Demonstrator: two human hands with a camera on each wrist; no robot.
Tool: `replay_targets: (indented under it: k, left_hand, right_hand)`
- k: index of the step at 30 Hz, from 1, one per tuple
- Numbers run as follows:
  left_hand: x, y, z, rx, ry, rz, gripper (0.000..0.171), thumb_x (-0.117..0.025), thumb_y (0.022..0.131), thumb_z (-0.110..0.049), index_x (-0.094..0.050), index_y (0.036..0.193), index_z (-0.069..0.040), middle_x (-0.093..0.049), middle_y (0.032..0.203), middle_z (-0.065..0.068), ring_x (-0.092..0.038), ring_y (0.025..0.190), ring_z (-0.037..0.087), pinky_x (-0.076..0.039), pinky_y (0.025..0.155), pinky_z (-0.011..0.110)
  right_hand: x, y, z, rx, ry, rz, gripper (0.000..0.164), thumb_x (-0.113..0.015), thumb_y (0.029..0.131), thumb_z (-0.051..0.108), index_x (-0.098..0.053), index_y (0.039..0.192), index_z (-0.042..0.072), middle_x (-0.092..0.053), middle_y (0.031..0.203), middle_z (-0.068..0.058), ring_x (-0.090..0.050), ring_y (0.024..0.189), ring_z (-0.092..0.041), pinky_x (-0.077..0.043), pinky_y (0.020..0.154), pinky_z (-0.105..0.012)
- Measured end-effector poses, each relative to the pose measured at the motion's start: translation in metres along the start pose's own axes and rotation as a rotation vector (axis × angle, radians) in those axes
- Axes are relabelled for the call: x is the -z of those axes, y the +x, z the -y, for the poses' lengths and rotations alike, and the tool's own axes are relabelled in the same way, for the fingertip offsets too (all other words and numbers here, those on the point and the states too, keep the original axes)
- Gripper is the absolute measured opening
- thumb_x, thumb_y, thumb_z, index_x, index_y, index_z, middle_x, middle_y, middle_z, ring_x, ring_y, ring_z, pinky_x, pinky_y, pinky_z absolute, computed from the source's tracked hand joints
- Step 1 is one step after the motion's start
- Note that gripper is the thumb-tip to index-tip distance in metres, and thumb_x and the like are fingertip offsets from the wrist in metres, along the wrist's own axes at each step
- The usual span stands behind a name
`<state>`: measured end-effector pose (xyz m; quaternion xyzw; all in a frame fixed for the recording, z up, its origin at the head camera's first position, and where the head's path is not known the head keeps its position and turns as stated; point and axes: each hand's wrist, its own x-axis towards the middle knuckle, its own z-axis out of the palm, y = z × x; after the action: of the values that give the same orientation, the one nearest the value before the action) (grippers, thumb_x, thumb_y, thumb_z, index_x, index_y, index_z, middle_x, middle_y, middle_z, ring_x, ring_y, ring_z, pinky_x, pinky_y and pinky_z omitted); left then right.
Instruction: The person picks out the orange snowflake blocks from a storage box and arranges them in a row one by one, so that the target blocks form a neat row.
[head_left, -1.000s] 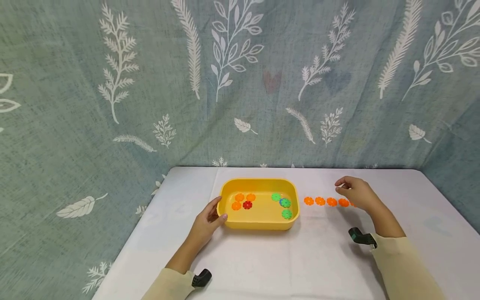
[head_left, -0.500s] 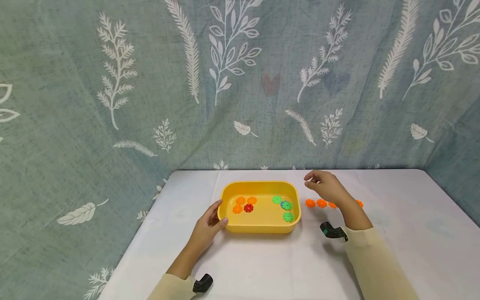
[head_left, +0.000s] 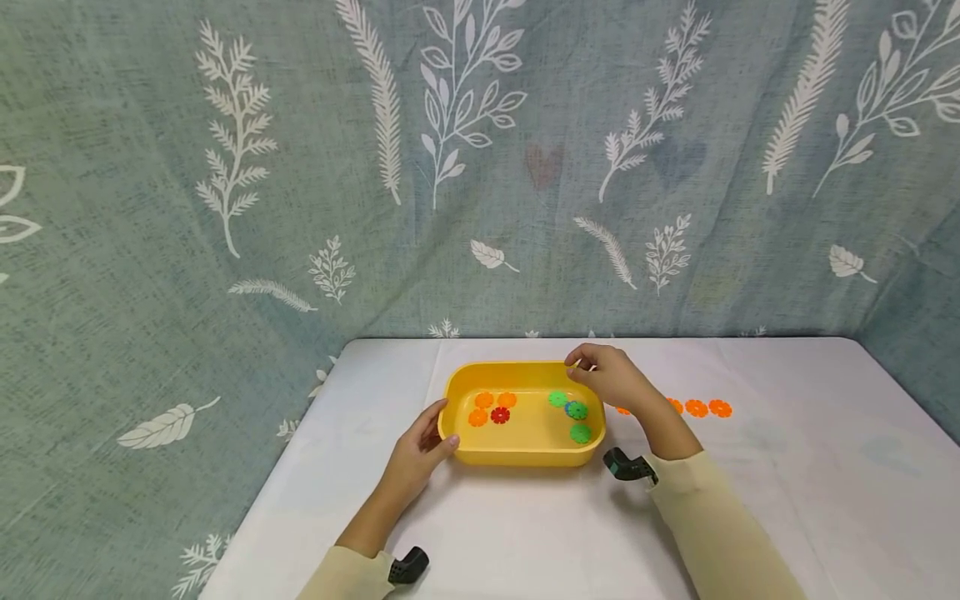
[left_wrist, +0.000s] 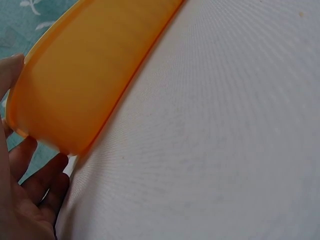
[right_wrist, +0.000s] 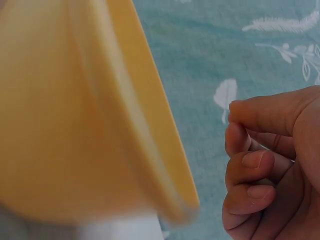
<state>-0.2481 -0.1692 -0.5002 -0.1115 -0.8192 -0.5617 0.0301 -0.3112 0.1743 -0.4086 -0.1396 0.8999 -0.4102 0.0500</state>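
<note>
A yellow plastic tray (head_left: pixel 525 431) stands on the white table. My left hand (head_left: pixel 415 446) grips its left end, thumb near the front corner; in the left wrist view the thumb and fingers (left_wrist: pixel 44 178) lie about the rim. Inside are several notched plastic discs: orange discs (head_left: pixel 477 417) and a red disc (head_left: pixel 500 415) on the left, green discs (head_left: pixel 581 433) and a mostly covered blue one on the right. Above the back right rim hovers my right hand (head_left: pixel 613 377). Its fingers are loosely bent, with nothing visible between thumb and forefinger in the right wrist view.
A row of orange discs (head_left: pixel 697 408) lies on the table to the right of the tray, partly hidden behind the right forearm. A patterned grey-green cloth (head_left: pixel 480 275) hangs behind the table's back edge.
My right hand has travelled left from above the row of orange discs to the tray's back right rim. The left hand stays on the tray.
</note>
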Motion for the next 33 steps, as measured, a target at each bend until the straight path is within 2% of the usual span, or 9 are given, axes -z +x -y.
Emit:
replay_targets:
  k: [3, 8, 11, 14, 18, 23, 28, 33]
  left_hand:
    - [0.000, 0.000, -0.002, -0.008, -0.013, 0.014, 0.065, -0.070, 0.092, -0.020, -0.040, 0.149, -0.017, -0.049, 0.144, 0.007, -0.054, 0.122, 0.028, -0.041, 0.104, 0.045]
    - [0.002, -0.005, -0.018, 0.005, -0.022, 0.046, 0.066, -0.067, 0.093, -0.014, -0.036, 0.150, -0.008, -0.045, 0.145, 0.015, -0.052, 0.124, 0.035, -0.040, 0.104, 0.048]
    - [0.001, -0.004, -0.015, 0.010, -0.012, 0.030, 0.065, -0.069, 0.092, -0.018, -0.038, 0.150, -0.014, -0.048, 0.145, 0.010, -0.053, 0.123, 0.029, -0.040, 0.104, 0.045]
    - [-0.001, 0.000, 0.000, 0.010, 0.005, 0.000, 0.064, -0.070, 0.091, -0.023, -0.041, 0.149, -0.021, -0.050, 0.143, 0.003, -0.055, 0.121, 0.021, -0.042, 0.103, 0.042]
    - [-0.002, 0.002, 0.001, 0.041, 0.016, -0.005, 0.065, -0.070, 0.092, -0.020, -0.040, 0.149, -0.021, -0.050, 0.144, 0.003, -0.054, 0.121, 0.023, -0.041, 0.104, 0.043]
    - [-0.001, 0.002, 0.002, 0.054, -0.001, 0.002, 0.065, -0.070, 0.091, -0.023, -0.040, 0.149, -0.021, -0.049, 0.144, 0.003, -0.052, 0.124, 0.025, -0.039, 0.106, 0.045]
    - [0.000, -0.001, -0.002, 0.045, 0.000, 0.000, 0.063, -0.070, 0.091, -0.026, -0.042, 0.147, -0.028, -0.050, 0.143, -0.003, -0.053, 0.122, 0.019, -0.041, 0.105, 0.042]
    - [0.002, -0.001, -0.001, 0.020, -0.005, 0.004, 0.063, -0.070, 0.091, -0.024, -0.042, 0.147, -0.028, -0.051, 0.142, -0.003, -0.054, 0.122, 0.018, -0.041, 0.104, 0.042]
  right_hand:
    - [-0.008, 0.002, 0.007, 0.008, 0.023, 0.016, 0.017, -0.061, 0.097, 0.019, -0.065, 0.111, 0.011, -0.061, 0.093, -0.005, -0.055, 0.078, -0.022, -0.051, 0.066, -0.033]
    - [-0.024, 0.007, 0.019, 0.043, 0.030, 0.051, 0.017, -0.061, 0.097, 0.020, -0.065, 0.112, 0.012, -0.062, 0.091, -0.002, -0.059, 0.083, -0.025, -0.051, 0.071, -0.034]
    - [-0.033, 0.009, 0.026, 0.068, 0.024, 0.064, 0.014, -0.061, 0.097, 0.020, -0.065, 0.110, 0.014, -0.061, 0.090, -0.002, -0.058, 0.080, -0.025, -0.050, 0.069, -0.034]
    - [-0.041, 0.012, 0.034, 0.087, 0.022, 0.071, 0.012, -0.062, 0.097, 0.020, -0.065, 0.107, 0.015, -0.061, 0.088, -0.001, -0.055, 0.073, -0.021, -0.048, 0.064, -0.033]
    - [-0.054, 0.018, 0.043, 0.098, 0.012, 0.078, 0.013, -0.062, 0.097, 0.021, -0.066, 0.107, 0.014, -0.061, 0.089, 0.000, -0.055, 0.075, -0.020, -0.048, 0.065, -0.033]
    - [-0.077, 0.025, 0.054, 0.109, -0.071, 0.106, 0.017, -0.063, 0.096, 0.023, -0.067, 0.108, 0.012, -0.061, 0.093, 0.004, -0.057, 0.081, -0.016, -0.050, 0.072, -0.032]
    - [-0.094, 0.035, 0.062, 0.128, -0.115, 0.110, 0.013, -0.063, 0.095, 0.022, -0.068, 0.104, 0.014, -0.061, 0.091, 0.004, -0.057, 0.077, -0.014, -0.050, 0.072, -0.031]
    - [-0.108, 0.042, 0.066, 0.164, -0.181, 0.119, 0.015, -0.066, 0.094, 0.019, -0.068, 0.106, 0.011, -0.063, 0.091, 0.003, -0.058, 0.079, -0.014, -0.050, 0.075, -0.031]
